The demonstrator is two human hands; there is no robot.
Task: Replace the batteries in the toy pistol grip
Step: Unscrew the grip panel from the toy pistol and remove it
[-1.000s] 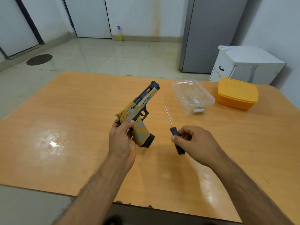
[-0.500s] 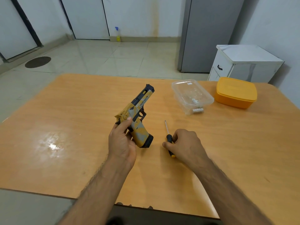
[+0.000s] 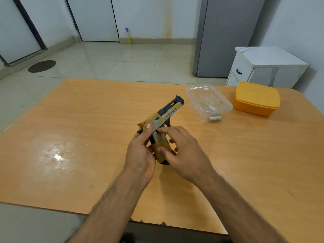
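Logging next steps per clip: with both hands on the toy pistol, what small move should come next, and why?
Probably work the cover on the pistol's handle loose with the right hand. The left hand holds the toy pistol above the table, the right hand's fingers already rest on the handle, and no screwdriver is visible in either hand.

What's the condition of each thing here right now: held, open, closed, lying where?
Toy pistol: held above the table, muzzle pointing away.
Left hand: grips the pistol's rear.
Right hand: fingers touch the grip.
Clear container: open, no lid on it, on the table.
Orange box: lid on, on the table.
Screwdriver: not visible.
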